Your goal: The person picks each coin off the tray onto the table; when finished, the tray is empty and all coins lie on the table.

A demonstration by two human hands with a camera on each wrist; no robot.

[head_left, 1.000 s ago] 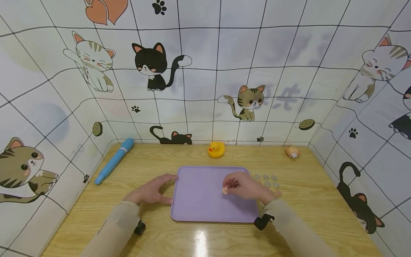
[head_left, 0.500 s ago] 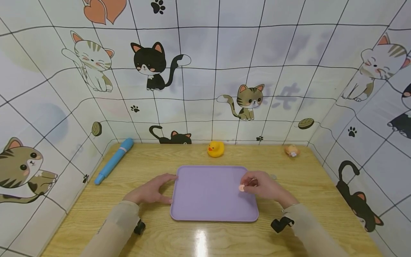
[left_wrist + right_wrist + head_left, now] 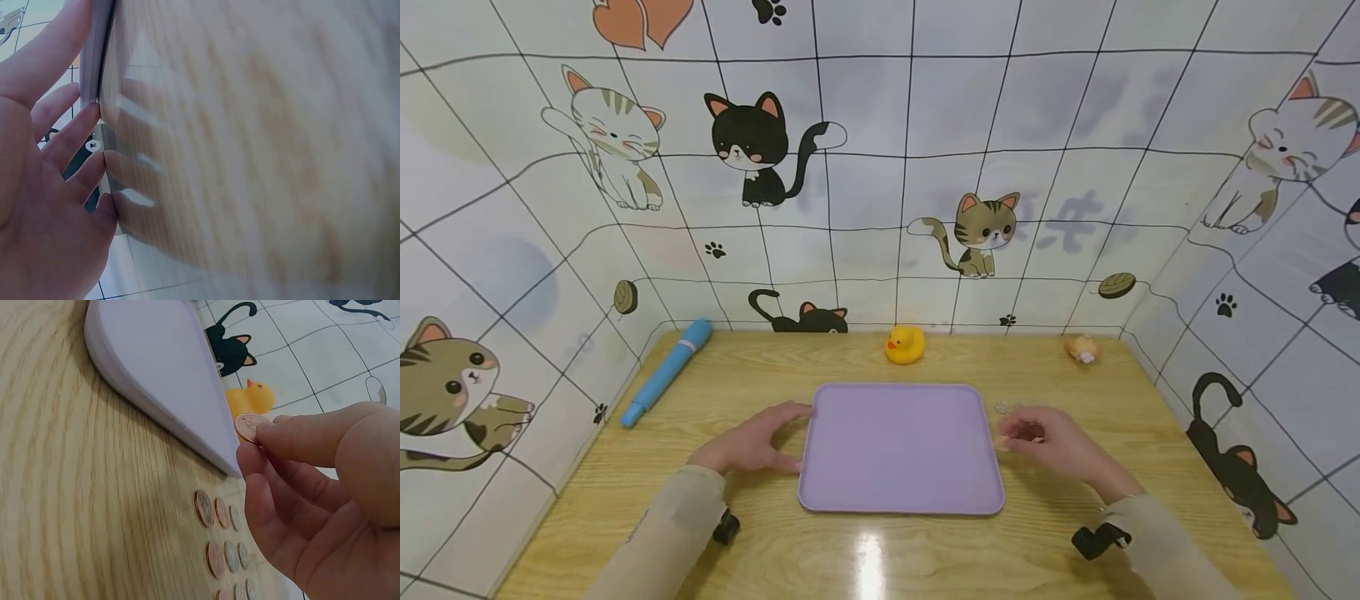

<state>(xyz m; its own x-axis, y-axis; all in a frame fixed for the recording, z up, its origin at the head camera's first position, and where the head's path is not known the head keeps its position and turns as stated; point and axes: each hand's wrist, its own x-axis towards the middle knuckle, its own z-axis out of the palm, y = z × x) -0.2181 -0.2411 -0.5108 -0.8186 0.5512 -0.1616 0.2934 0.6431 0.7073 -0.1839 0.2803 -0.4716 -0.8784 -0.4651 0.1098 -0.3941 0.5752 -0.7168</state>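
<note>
A copper coin (image 3: 245, 426) is pinched between the thumb and fingers of my right hand (image 3: 1056, 442). That hand hovers just past the right edge of the lilac tray (image 3: 901, 450). Below it, copper coins (image 3: 204, 508) and silver coins (image 3: 231, 556) lie in rows on the table; in the head view the hand hides most of them. My left hand (image 3: 758, 439) spans the tray's left edge, thumb and fingers spread, fingertips at the rim. In the left wrist view its fingers look loosely extended, with nothing gripped. No coin shows on the tray.
A yellow rubber duck (image 3: 905, 345) stands behind the tray. At the back left lies a blue marker-shaped stick (image 3: 667, 372). A small orange figure (image 3: 1083, 349) sits at the back right. Walls of cat-printed sheet (image 3: 880, 183) enclose the wooden table (image 3: 790, 550) at the back and sides.
My right hand has moved right, from above the tray to beyond its right edge, still pinching the copper coin. The left hand has stayed at the tray's left edge.
</note>
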